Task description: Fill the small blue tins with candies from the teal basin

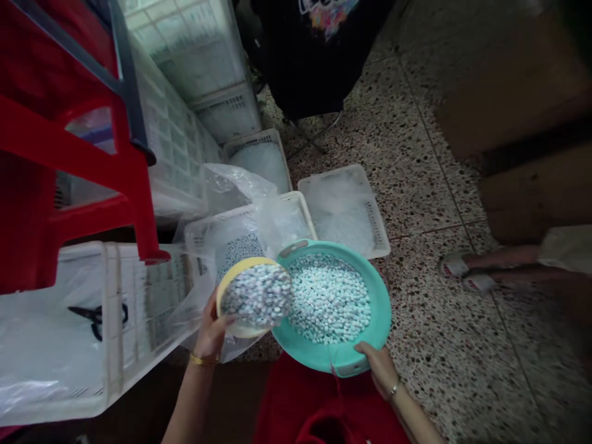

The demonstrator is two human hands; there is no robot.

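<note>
My left hand (213, 327) grips the left rim of a small yellow bowl (240, 266), which is full of small blue-grey and whitish pellets (256, 293), blurred by motion. The bowl is tilted toward a wide turquoise basin (382, 302), its right side over the basin's left edge. Pale, bead-like pellets (330, 296) cover the basin's bottom. On the basin's lower right rim, my right hand (377, 364) is closed, thumb on top and fingers hidden beneath. A plastic-lined white crate (198, 231) behind the bowl holds more blue-grey pellets (240, 253).
White crates (378, 228) with clear plastic stand beyond the basin. At left are stacked crates (171, 135), a red stool (139, 203) and scissors (96, 316) in a crate. A person in black (314, 68) is ahead; another person's legs (504, 262) and cardboard boxes (522, 203) are at right.
</note>
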